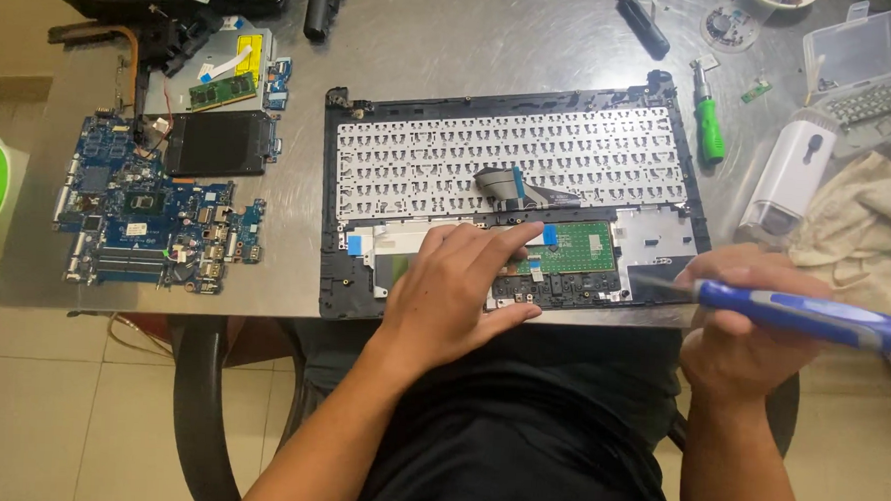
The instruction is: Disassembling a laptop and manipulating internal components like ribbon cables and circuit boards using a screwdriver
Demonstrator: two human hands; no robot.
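The step in hand is judged to be unscrewing the touchpad board (569, 248) in the laptop case (508, 198). The case is pressed down by the left hand (451, 291), fingers spread flat, their tips touching the green board. A blue screwdriver (798, 314) is gripped in the closed right hand (737, 338), its tip just right of those fingertips. Next, the tip must be seated squarely in a screw. A ribbon cable (513, 186) lies just beyond the fingers; a motherboard (146, 217) lies well left.
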